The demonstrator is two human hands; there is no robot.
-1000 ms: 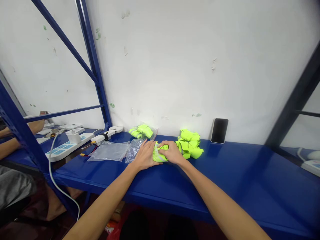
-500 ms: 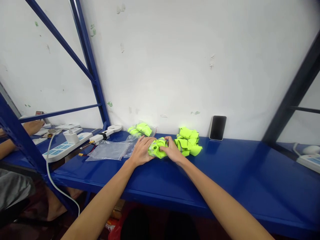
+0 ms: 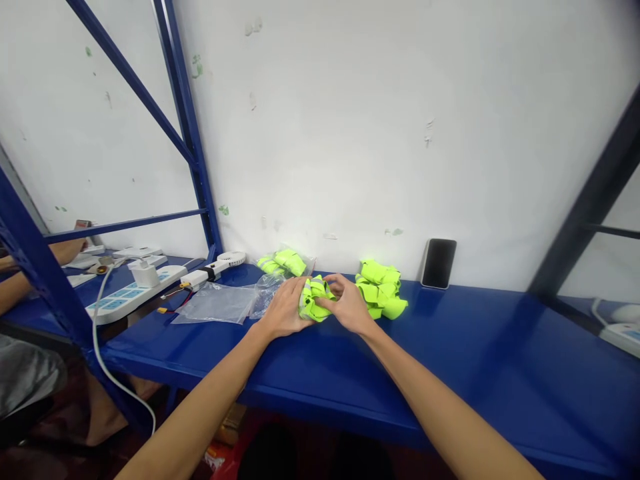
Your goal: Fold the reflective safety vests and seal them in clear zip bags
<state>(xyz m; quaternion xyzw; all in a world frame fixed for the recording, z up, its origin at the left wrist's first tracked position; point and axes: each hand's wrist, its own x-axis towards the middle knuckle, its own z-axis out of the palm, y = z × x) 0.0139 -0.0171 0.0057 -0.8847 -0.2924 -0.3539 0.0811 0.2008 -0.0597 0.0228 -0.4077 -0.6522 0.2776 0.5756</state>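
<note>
A crumpled neon yellow cloth [image 3: 315,299] with silvery stripes is bunched up on the blue table [image 3: 320,360]. My left hand [image 3: 287,308] is wrapped round its left side. From the right, my right hand [image 3: 349,303] grips its edge between thumb and fingers. More neon yellow cloth [image 3: 381,288] lies in a heap just beyond my right hand. Behind my left hand, against the wall, rests a clear bag with yellow cloth inside [image 3: 286,261].
Flat clear bags [image 3: 220,301] lie left of my hands. Further left are a small white fan [image 3: 231,258], wires and a white power strip [image 3: 125,300]. A phone [image 3: 439,264] leans on the wall. Another person's arm [image 3: 15,290] shows at far left.
The cloth in my hands is bunched more compactly, and the fingers of my right hand have shifted on its right edge. The view has tilted slightly.
</note>
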